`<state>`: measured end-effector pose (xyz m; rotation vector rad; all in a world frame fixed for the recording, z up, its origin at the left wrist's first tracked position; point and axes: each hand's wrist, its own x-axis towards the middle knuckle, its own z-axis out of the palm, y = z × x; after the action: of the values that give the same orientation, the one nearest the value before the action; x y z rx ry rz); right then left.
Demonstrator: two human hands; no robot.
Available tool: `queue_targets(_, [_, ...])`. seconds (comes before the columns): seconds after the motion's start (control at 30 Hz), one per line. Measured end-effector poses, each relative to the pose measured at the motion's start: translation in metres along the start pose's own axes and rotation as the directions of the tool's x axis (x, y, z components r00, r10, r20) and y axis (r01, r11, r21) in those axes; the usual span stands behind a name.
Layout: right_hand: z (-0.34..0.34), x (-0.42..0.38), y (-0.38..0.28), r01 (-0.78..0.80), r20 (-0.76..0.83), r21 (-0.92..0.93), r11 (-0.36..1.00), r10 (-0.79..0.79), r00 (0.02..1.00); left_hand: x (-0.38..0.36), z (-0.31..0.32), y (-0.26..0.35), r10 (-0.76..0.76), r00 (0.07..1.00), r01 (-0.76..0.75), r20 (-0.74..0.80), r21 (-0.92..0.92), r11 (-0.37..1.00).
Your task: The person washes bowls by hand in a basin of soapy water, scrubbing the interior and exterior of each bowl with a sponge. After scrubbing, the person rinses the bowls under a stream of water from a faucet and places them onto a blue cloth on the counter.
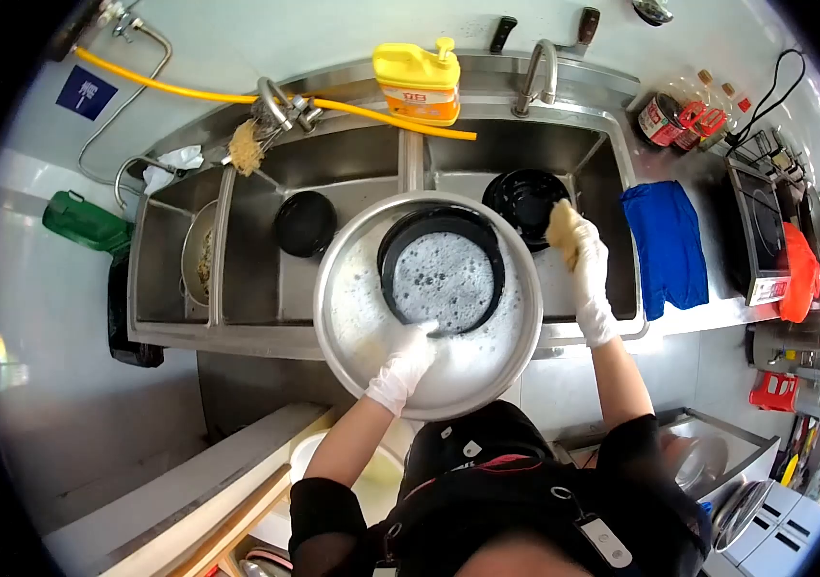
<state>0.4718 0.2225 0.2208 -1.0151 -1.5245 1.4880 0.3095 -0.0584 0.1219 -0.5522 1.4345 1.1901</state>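
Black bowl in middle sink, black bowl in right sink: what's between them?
In the head view: the large metal basin, holding another black bowl amid suds. The sink divider shows just beyond the basin.

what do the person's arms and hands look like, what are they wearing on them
The left hand and right hand each wear a white, thin-looking glove with a wrinkled cuff reaching past the wrist. Beyond the cuffs the forearms are bare, up to plain black sleeves that end around the elbow. No lettering can be made out on gloves or sleeves.
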Motion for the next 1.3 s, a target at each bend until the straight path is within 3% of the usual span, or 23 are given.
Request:
queue_targets(0.07, [0.032,-0.036,-0.035,0.468,0.293,-0.277,0.839,-0.390,0.873,-0.019,0.007,0.003,0.201,0.977,-0.202,0.064,0.000,0.979])
queue_targets(0.13, [0.065,-0.064,-0.049,0.609,0.509,-0.361,0.706,-0.398,0.763,-0.039,0.017,0.005,0.361,0.930,-0.359,0.071,-0.050,0.932])
queue_targets(0.17, [0.077,-0.068,-0.031,0.645,0.618,-0.452,0.616,-0.306,0.725,-0.046,0.018,0.006,0.511,0.857,-0.504,0.071,-0.097,0.858])
queue_targets(0.23, [0.087,-0.072,-0.006,0.787,0.786,-0.617,0.023,-0.027,0.617,-0.053,0.011,0.013,0.404,0.899,-0.365,0.168,-0.219,0.905])
queue_targets(0.3, [0.094,-0.085,0.009,0.789,0.778,-0.596,-0.151,0.136,0.614,-0.080,0.016,0.021,0.461,0.867,-0.400,0.188,-0.288,0.870])
queue_targets(0.33, [0.097,-0.095,0.019,0.772,0.783,-0.619,-0.141,-0.187,0.594,-0.075,0.012,0.020,0.478,0.837,-0.367,0.267,-0.374,0.852])
queue_targets(0.37, [0.099,-0.103,0.030,0.644,0.674,-0.728,0.237,0.074,0.735,-0.070,0.008,0.018,0.481,0.835,-0.369,0.269,-0.374,0.851])
queue_targets(0.43, [0.106,-0.112,0.016,0.785,0.834,-0.537,0.309,0.050,0.550,-0.090,0.014,0.027,0.499,0.784,-0.280,0.370,-0.506,0.816])
queue_targets(0.5, [0.126,-0.125,0.017,0.456,0.792,-0.354,0.817,0.002,0.611,-0.065,0.004,0.020,0.448,0.787,-0.230,0.424,-0.471,0.852])
queue_targets(0.57, [0.149,-0.129,-0.022,0.425,0.760,-0.046,0.904,-0.245,0.602,-0.074,0.005,0.020,0.451,0.805,-0.316,0.385,-0.364,0.876])
queue_targets(0.67, [0.176,-0.109,-0.011,0.534,0.681,-0.171,0.828,-0.293,0.671,-0.077,0.000,0.022,0.351,0.818,-0.185,0.455,-0.370,0.911])
queue_targets(0.77, [0.178,-0.077,-0.016,0.064,0.610,-0.217,0.974,0.084,0.788,-0.081,-0.007,0.019,0.325,0.815,-0.174,0.480,-0.332,0.927])
queue_targets(0.8, [0.169,-0.071,-0.017,0.528,0.611,-0.466,0.710,-0.173,0.773,-0.087,-0.007,0.020,0.373,0.826,-0.253,0.423,-0.312,0.916])
queue_targets(0.83, [0.157,-0.065,-0.016,0.771,0.681,-0.608,0.191,-0.373,0.630,-0.093,-0.005,0.020,0.422,0.830,-0.329,0.365,-0.290,0.899])
queue_targets(0.87, [0.147,-0.057,0.010,0.736,0.620,-0.653,0.180,-0.431,0.655,-0.099,-0.003,0.021,0.439,0.836,-0.349,0.329,-0.299,0.888])
queue_targets(0.9, [0.138,-0.061,-0.001,0.612,0.602,-0.750,0.251,-0.125,0.788,-0.099,-0.001,0.020,0.439,0.835,-0.346,0.331,-0.304,0.888])
queue_targets(0.97, [0.114,-0.073,0.031,0.692,0.651,-0.722,0.009,-0.331,0.683,-0.095,0.001,0.017,0.586,0.784,-0.510,0.204,-0.326,0.796])
queue_targets(1.03, [0.112,-0.109,0.021,0.584,0.585,-0.811,0.039,0.034,0.810,-0.077,-0.003,0.018,0.572,0.791,-0.488,0.216,-0.340,0.804])
queue_targets(1.1, [0.122,-0.131,-0.022,0.836,0.757,-0.540,-0.101,0.377,0.534,-0.047,-0.013,0.014,0.562,0.797,-0.473,0.222,-0.350,0.809])
queue_targets(1.13, [0.126,-0.130,0.006,0.659,0.755,-0.655,0.369,0.363,0.547,-0.028,-0.020,0.011,0.549,0.787,-0.456,0.282,-0.334,0.825])
queue_targets(1.17, [0.132,-0.137,0.000,0.582,0.807,-0.498,0.643,0.097,0.583,-0.018,-0.023,0.009,0.533,0.775,-0.439,0.341,-0.317,0.841])
queue_targets(1.23, [0.158,-0.137,-0.010,0.408,0.735,-0.153,0.900,-0.173,0.656,-0.047,-0.010,0.012,0.584,0.766,-0.492,0.268,-0.340,0.802])
queue_targets(1.3, [0.178,-0.125,-0.015,0.361,0.667,-0.189,0.913,-0.151,0.730,-0.048,-0.013,0.010,0.548,0.791,-0.453,0.273,-0.342,0.823])
